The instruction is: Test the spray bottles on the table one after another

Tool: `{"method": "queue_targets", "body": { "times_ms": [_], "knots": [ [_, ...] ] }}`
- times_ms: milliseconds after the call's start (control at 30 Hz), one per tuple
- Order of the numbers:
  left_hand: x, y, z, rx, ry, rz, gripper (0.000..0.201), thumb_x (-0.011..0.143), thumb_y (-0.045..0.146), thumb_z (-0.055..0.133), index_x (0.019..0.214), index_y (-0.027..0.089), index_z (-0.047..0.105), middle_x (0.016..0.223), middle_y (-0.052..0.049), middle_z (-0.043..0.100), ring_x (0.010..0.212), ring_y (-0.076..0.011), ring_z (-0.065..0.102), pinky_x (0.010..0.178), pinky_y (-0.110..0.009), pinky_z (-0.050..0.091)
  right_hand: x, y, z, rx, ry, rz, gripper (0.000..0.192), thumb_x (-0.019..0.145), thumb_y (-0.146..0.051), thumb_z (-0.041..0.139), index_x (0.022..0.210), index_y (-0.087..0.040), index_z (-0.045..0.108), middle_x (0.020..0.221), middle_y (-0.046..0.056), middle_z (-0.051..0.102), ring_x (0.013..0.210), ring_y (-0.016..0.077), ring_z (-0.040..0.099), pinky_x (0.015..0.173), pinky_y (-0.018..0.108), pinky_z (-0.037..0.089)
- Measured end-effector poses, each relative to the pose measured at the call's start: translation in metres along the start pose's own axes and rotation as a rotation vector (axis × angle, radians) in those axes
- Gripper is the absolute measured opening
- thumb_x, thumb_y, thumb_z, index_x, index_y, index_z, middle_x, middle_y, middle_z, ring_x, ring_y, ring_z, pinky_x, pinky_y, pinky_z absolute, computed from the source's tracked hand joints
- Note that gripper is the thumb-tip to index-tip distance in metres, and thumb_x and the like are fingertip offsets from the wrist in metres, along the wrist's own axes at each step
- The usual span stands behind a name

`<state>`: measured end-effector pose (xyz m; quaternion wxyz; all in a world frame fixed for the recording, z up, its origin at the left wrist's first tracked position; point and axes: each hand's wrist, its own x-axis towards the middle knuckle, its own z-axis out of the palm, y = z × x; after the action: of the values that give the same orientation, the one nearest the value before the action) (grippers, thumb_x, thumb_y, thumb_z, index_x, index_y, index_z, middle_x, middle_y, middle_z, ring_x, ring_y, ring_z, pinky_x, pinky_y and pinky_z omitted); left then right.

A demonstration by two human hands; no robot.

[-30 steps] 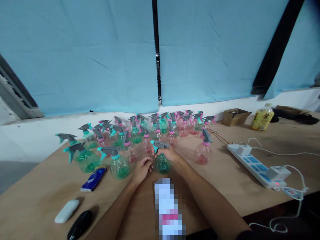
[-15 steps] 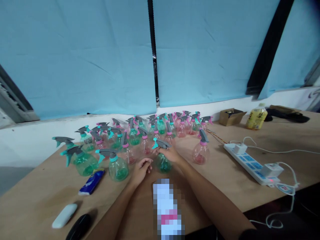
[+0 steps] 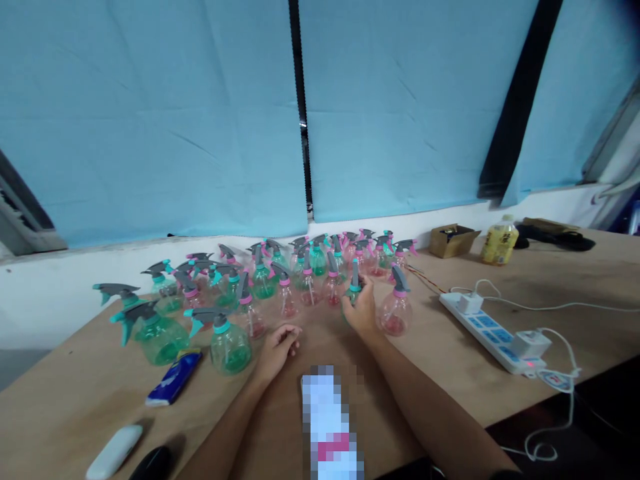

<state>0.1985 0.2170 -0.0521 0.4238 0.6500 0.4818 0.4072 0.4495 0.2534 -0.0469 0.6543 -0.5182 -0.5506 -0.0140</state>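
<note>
Where the wooden table (image 3: pixel 450 347) runs under blue blinds (image 3: pixel 150 113), we see a white case (image 3: pixel 113 451) and a blue packet (image 3: pixel 173 378) at the left, then green bottles (image 3: pixel 156 331) and a crowd of pink and green spray bottles (image 3: pixel 300 267) behind. Our left hand (image 3: pixel 278 346) rests loosely curled on the wood, holding nothing. Just right of it, our right hand (image 3: pixel 361 309) is wrapped around a green spray bottle (image 3: pixel 354 283), upright at the front of the crowd. A pink bottle (image 3: pixel 395 312) stands just beside it. Further right lie a power strip (image 3: pixel 493 331), a cardboard box (image 3: pixel 450 240) and a yellow drink bottle (image 3: pixel 499 241).
</note>
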Motion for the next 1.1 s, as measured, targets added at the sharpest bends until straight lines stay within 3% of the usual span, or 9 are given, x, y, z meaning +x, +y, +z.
{"method": "queue_targets", "body": {
  "times_ms": [200, 400, 500, 633, 733, 867, 967, 1100],
  "knots": [
    [-0.002, 0.006, 0.001, -0.005, 0.006, 0.005, 0.032, 0.081, 0.05, 0.059, 0.087, 0.019, 0.067, 0.065, 0.001, 0.061, 0.052, -0.0112, 0.053, 0.046, -0.02, 0.032, 0.004, 0.005, 0.0, -0.144, 0.046, -0.026, 0.069, 0.077, -0.021, 0.052, 0.142, -0.015, 0.029, 0.134, 0.018, 0.041, 0.129, 0.0302, 0.037, 0.106, 0.049, 0.032],
    [-0.001, 0.001, 0.001, 0.011, -0.015, 0.012, 0.032, 0.082, 0.049, 0.059, 0.088, 0.018, 0.066, 0.066, 0.001, 0.061, 0.053, -0.0112, 0.053, 0.049, -0.021, 0.034, 0.007, 0.01, 0.001, -0.114, 0.06, -0.008, 0.063, 0.084, -0.025, 0.046, 0.143, -0.015, 0.024, 0.136, 0.018, 0.041, 0.13, 0.0284, 0.037, 0.106, 0.048, 0.033],
    [0.0, -0.001, 0.0, 0.011, -0.025, 0.035, 0.033, 0.084, 0.049, 0.058, 0.088, 0.018, 0.065, 0.068, 0.002, 0.061, 0.054, -0.011, 0.053, 0.052, -0.021, 0.037, 0.006, 0.01, 0.001, -0.106, 0.137, -0.058, 0.062, 0.085, -0.026, 0.048, 0.141, -0.013, 0.022, 0.135, 0.021, 0.037, 0.13, 0.0294, 0.035, 0.106, 0.049, 0.033],
    [0.0, -0.002, 0.0, 0.02, -0.027, 0.047, 0.033, 0.085, 0.049, 0.057, 0.087, 0.018, 0.065, 0.067, 0.002, 0.06, 0.055, -0.0111, 0.053, 0.054, -0.022, 0.038, -0.001, 0.0, 0.004, -0.145, 0.249, -0.209, 0.046, 0.084, -0.023, 0.052, 0.127, -0.016, 0.035, 0.122, 0.017, 0.039, 0.122, 0.0301, 0.04, 0.1, 0.054, 0.036],
    [0.0, -0.001, 0.001, 0.03, -0.034, 0.061, 0.033, 0.085, 0.049, 0.056, 0.087, 0.018, 0.065, 0.067, 0.002, 0.06, 0.055, -0.0113, 0.053, 0.056, -0.023, 0.04, -0.011, -0.015, 0.008, -0.16, 0.114, -0.272, 0.033, 0.084, -0.02, 0.051, 0.117, -0.018, 0.045, 0.117, 0.015, 0.04, 0.115, 0.0288, 0.044, 0.097, 0.054, 0.038],
    [-0.001, -0.001, 0.001, 0.044, -0.033, 0.075, 0.035, 0.085, 0.05, 0.055, 0.086, 0.017, 0.065, 0.066, 0.002, 0.059, 0.056, -0.0122, 0.053, 0.057, -0.023, 0.041, -0.022, -0.033, 0.016, -0.289, -0.163, -0.247, 0.049, 0.08, -0.019, 0.055, 0.129, -0.021, 0.049, 0.134, 0.017, 0.033, 0.123, 0.0343, 0.039, 0.098, 0.055, 0.036],
    [-0.002, -0.001, 0.002, 0.052, -0.041, 0.085, 0.034, 0.086, 0.05, 0.054, 0.087, 0.017, 0.065, 0.067, 0.002, 0.06, 0.058, -0.0125, 0.054, 0.059, -0.024, 0.041, -0.024, -0.035, 0.022, -0.358, -0.275, -0.219, 0.064, 0.078, -0.014, 0.054, 0.14, -0.026, 0.042, 0.15, 0.015, 0.018, 0.132, 0.0387, 0.029, 0.101, 0.056, 0.033],
    [-0.002, -0.003, 0.003, 0.047, -0.047, 0.082, 0.034, 0.086, 0.049, 0.054, 0.088, 0.017, 0.065, 0.067, 0.002, 0.059, 0.056, -0.012, 0.053, 0.057, -0.023, 0.041, -0.022, -0.022, 0.03, -0.326, -0.284, -0.213, 0.072, 0.081, -0.015, 0.049, 0.149, -0.02, 0.025, 0.157, 0.015, 0.006, 0.143, 0.0382, 0.01, 0.108, 0.059, 0.025]
  ]
}}
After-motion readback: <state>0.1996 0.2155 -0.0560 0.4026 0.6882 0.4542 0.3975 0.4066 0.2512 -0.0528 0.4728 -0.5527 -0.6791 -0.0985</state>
